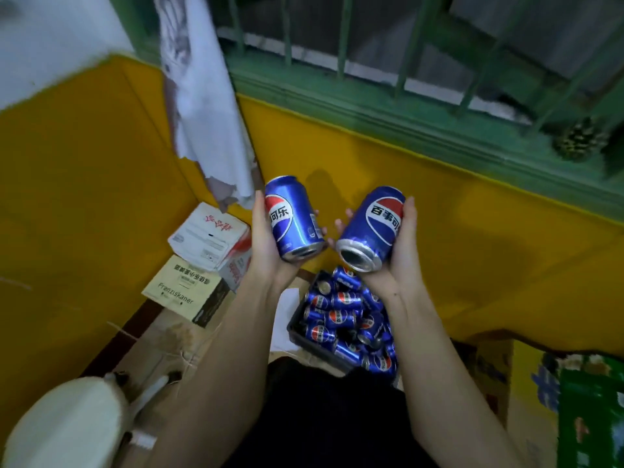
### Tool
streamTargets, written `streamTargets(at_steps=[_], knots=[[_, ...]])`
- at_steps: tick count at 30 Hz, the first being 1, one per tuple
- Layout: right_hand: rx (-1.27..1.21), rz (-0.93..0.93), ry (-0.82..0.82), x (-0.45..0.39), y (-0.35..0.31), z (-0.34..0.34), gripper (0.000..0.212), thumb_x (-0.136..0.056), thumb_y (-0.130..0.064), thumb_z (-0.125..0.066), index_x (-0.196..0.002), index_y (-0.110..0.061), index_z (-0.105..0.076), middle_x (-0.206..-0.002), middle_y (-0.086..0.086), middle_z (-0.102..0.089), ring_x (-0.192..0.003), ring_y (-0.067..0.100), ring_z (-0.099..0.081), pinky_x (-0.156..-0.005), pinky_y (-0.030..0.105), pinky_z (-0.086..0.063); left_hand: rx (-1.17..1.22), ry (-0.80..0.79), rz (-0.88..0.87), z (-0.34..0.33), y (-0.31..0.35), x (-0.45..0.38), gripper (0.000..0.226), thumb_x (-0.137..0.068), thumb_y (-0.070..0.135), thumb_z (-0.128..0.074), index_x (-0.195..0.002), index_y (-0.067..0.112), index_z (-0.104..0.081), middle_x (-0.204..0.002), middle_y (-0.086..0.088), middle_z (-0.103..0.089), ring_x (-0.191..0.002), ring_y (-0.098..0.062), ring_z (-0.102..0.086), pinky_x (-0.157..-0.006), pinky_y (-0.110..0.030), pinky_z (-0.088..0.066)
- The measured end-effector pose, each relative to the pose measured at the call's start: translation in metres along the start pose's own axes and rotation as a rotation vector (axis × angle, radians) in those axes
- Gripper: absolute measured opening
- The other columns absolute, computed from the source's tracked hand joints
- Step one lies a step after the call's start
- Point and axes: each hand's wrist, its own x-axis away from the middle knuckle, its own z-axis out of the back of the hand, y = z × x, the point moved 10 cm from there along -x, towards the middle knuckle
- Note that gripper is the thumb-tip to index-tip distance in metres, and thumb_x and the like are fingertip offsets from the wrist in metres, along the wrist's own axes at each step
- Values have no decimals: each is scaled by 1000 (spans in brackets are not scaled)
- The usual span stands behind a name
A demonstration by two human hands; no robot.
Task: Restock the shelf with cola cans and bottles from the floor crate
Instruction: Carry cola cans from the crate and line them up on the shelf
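My left hand (266,244) grips a blue cola can (293,219), its base turned toward me. My right hand (401,244) grips a second blue cola can (373,228), tilted left with its base toward me. Both cans are raised in front of a yellow wall, close together but apart. Below them on the floor stands a dark crate (305,336) filled with several blue cola cans (341,317) lying at odd angles. No shelf or bottles are in view.
Cardboard boxes (189,292) and a white box (211,238) are stacked at the left by the wall corner. A green barred window frame (405,106) runs above. A white cloth (206,106) hangs at upper left. A cream rounded object (64,423) sits at lower left, green packaging (591,410) at lower right.
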Motion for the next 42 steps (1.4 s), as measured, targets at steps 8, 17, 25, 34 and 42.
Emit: streamTargets(at_steps=[8, 17, 25, 34, 42], knots=[[242, -134, -180, 16, 4, -39, 61, -89, -45, -60, -135, -5, -57, -120, 19, -65, -94, 30, -64, -86, 40, -52, 107, 80, -248, 2, 30, 74, 62, -94, 51, -50, -130, 1, -59, -110, -19, -67, -83, -31, -66, -73, -39, -56], [501, -464, -531, 90, 105, -70, 61, -87, -54, -62, -131, -11, -61, -110, 11, -71, -91, 25, -69, -80, 40, -53, 335, 347, -587, 52, 12, 220, 71, -85, 63, -57, -134, 11, -61, -129, -11, -66, -91, -29, -69, -77, -43, -58], [672, -693, -823, 206, 209, -90, 49, -90, -48, -58, -121, -11, -63, -98, 11, -72, -82, 23, -69, -68, 34, -55, 346, 549, -941, 93, -4, 385, 66, -85, 64, -49, -116, 10, -71, -118, -12, -69, -74, -26, -67, -68, -36, -51], [830, -916, -1077, 378, 323, -66, 69, -84, -55, -68, -130, -5, -60, -111, 19, -68, -93, 30, -65, -85, 46, -51, 418, 758, -1205, 138, -71, 578, 67, -85, 64, -53, -117, 8, -71, -115, -14, -69, -82, -27, -66, -70, -37, -53], [891, -1101, -1162, 557, 427, -8, 62, -89, -51, -63, -133, -7, -58, -114, 17, -69, -90, 26, -67, -79, 40, -53, 438, 949, -1325, 185, -150, 775, 68, -90, 62, -48, -125, 7, -65, -115, -12, -70, -80, -24, -66, -72, -39, -56]])
